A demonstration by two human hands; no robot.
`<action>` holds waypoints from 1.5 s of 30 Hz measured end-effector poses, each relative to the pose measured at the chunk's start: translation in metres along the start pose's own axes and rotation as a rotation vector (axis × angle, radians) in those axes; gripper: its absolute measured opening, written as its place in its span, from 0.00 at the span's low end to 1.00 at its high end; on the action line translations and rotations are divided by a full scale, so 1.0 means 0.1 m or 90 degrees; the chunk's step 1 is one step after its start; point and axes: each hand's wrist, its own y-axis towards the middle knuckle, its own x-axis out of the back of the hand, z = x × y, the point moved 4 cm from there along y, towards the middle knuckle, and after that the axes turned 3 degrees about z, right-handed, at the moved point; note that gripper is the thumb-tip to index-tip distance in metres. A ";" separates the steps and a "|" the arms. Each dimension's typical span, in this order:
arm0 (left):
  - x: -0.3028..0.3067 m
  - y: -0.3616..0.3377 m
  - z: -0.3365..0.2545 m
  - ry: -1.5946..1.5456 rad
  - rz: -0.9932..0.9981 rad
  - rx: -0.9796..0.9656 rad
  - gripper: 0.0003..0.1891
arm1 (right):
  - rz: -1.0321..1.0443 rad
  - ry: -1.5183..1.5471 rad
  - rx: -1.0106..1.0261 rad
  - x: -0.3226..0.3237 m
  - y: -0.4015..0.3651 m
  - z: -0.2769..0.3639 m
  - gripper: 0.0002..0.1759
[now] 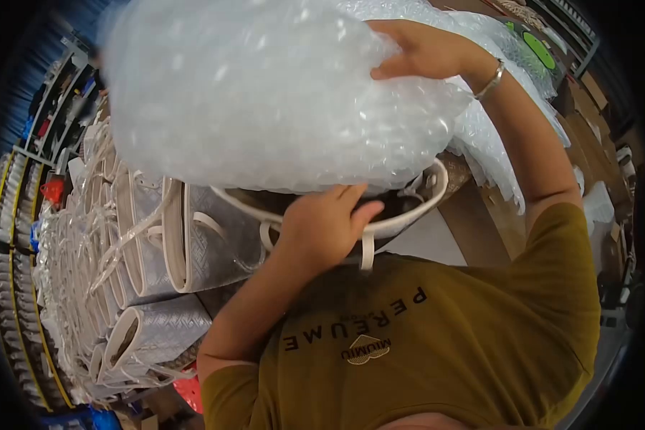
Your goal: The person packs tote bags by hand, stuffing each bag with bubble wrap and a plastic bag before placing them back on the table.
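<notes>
A large bundle of clear bubble wrap (258,93) fills the upper middle, over the mouth of a pale tote bag (441,179). My right hand (430,51) grips the bundle's upper right side, thumb and fingers apart around the plastic. My left hand (319,226) lies over the bag's near rim, fingers stretched against the wrap's lower edge and thumb apart over the opening. I see nothing between that thumb and the fingers. The wrap hides the bag's far left side and much of its dark inside. A short strap hangs from the near rim.
Many similar pale patterned bags (218,229) stand packed together on the left, their straps in plastic. More bubble wrap (494,136) lies at the right, near brown cardboard (588,136). Shelving (14,279) with yellow edges runs along the far left.
</notes>
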 end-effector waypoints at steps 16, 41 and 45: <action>0.92 0.15 0.43 0.126 0.070 -0.243 0.21 | 0.274 -0.120 0.161 -1.10 -1.01 0.87 0.14; 1.58 -0.18 0.23 0.175 0.199 -0.012 0.37 | 0.325 -0.221 -0.203 -1.34 -0.56 -0.13 0.20; 1.04 0.08 -0.17 0.162 0.134 -0.301 0.43 | 0.366 -0.157 -0.134 -1.40 -0.56 0.05 0.22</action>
